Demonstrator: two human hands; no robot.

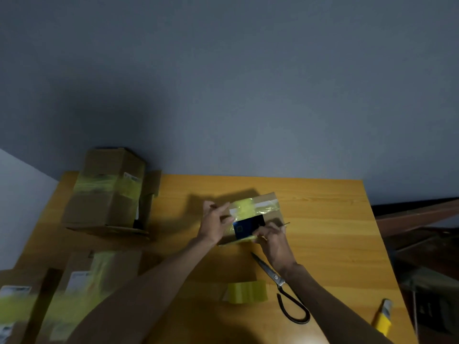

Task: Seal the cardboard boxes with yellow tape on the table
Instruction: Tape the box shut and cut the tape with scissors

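Note:
A small cardboard box (269, 207) with yellow tape and a dark blue label lies mid-table. My left hand (213, 225) rests against its left side, fingers fairly straight. My right hand (272, 242) pinches the yellow tape at the box's near edge. The yellow tape roll (248, 291) stands on the table nearer me. The image is blurred, so finger detail is unclear.
Scissors (280, 284) lie to the right of the roll under my right forearm. A taped tall box (109, 192) stands at the far left, and more taped boxes (82, 289) sit at the near left. A yellow utility knife (383, 316) lies near the wooden table's (335, 232) right edge.

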